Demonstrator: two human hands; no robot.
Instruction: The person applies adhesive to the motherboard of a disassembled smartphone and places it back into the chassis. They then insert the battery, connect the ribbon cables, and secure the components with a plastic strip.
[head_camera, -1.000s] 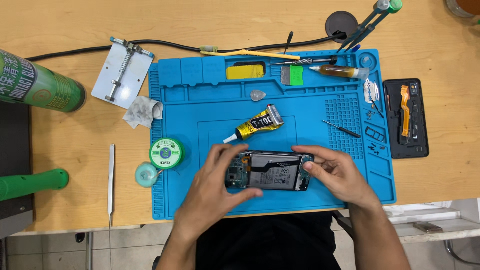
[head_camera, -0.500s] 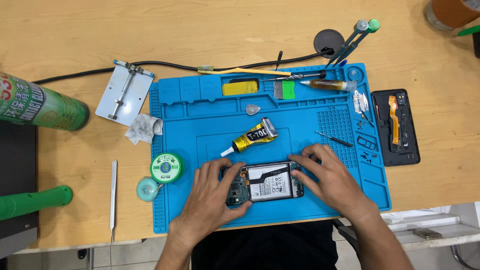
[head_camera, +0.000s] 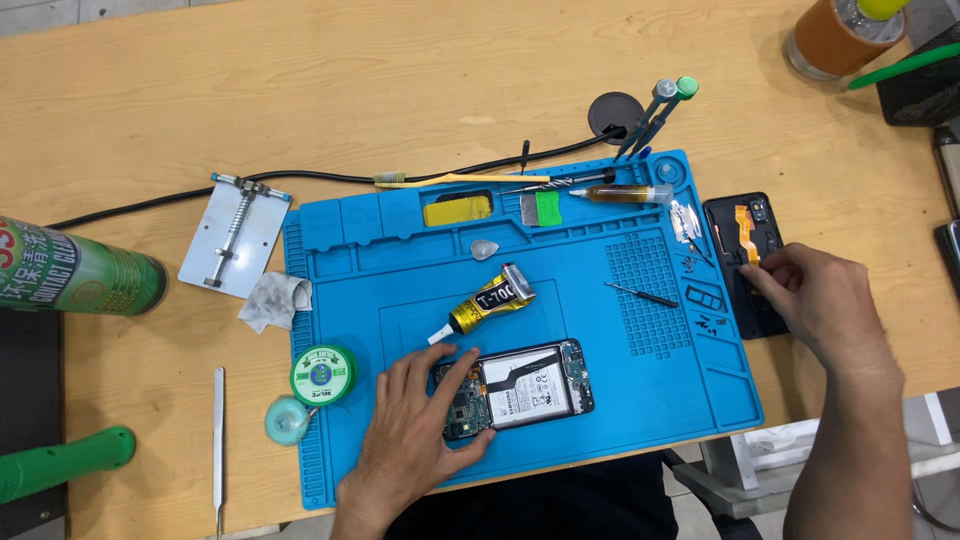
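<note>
An opened phone (head_camera: 530, 388), battery and circuit board showing, lies on the blue work mat (head_camera: 390, 260) near its front edge. My left hand (head_camera: 415, 425) grips the phone's left end, fingers on the board and thumb under the near edge. My right hand (head_camera: 815, 300) is off the mat's right side, its bent fingers closed on the lower right part of a black phone panel (head_camera: 735, 240) with an orange flex strip. The hand hides that panel's lower half.
A yellow glue tube (head_camera: 490, 300) lies just behind the phone, and a small screwdriver (head_camera: 645, 295) lies to its right. Left of the mat are a green spool (head_camera: 323, 375), tweezers (head_camera: 218, 450), a tissue (head_camera: 275, 298), a metal board holder (head_camera: 235, 235) and a green spray can (head_camera: 75, 270).
My right hand has left the phone and moved right, off the mat, onto the black panel. My left hand stays on the phone's left end.
</note>
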